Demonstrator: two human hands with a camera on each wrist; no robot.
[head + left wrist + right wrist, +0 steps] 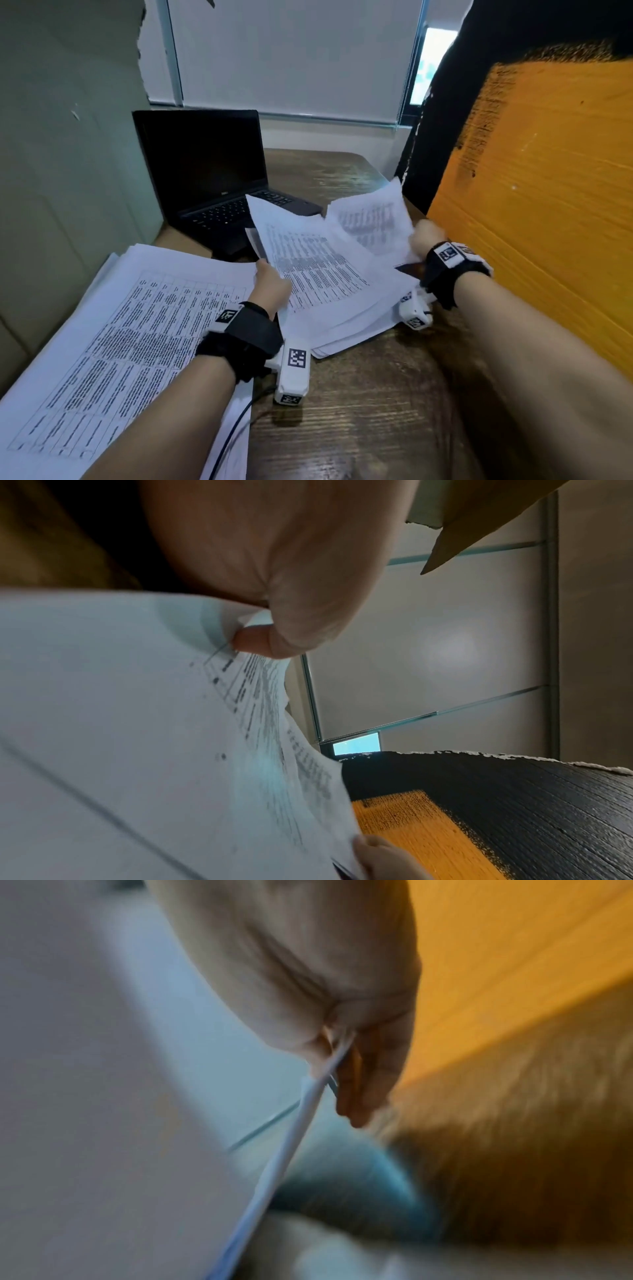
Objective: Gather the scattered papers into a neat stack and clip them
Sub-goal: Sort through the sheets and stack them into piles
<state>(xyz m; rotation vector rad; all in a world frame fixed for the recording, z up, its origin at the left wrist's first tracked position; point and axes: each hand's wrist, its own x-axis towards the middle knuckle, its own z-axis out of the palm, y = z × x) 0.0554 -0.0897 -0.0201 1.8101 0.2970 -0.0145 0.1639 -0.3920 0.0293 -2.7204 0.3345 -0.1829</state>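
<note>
Papers [318,274] lie in a loose, fanned heap at the middle of the wooden desk [376,411], and both hands are working that heap from opposite sides. The top sheets are lifted and tilted off the pile, probably so their edges can be brought together before they are squared; nothing here is aligned yet.

On the heap's near-left edge, the left hand [272,284] pinches the corner of a printed sheet [171,723]: the left wrist view shows the thumb and a fingertip [251,641] closed tight on the paper's edge, the other fingers hidden behind the sheet. On the far-right side, the right hand [428,236] holds another sheet [373,219] raised and curling up toward the orange board. The right wrist view is blurred, but it shows the thumb and curled fingers [366,1074] clamped on a thin white paper edge [308,1110].

I judge this to be the gathering step, early on, with the clipping still to come. No clip can be made out in any view.

Left of the heap lies a separate, large printed stack [130,335], flat under the left forearm. An open laptop [212,178] with a dark screen stands at the far side of the desk, one lifted sheet overlapping its near-right corner. A tall orange board [548,205] walls off the right.
</note>
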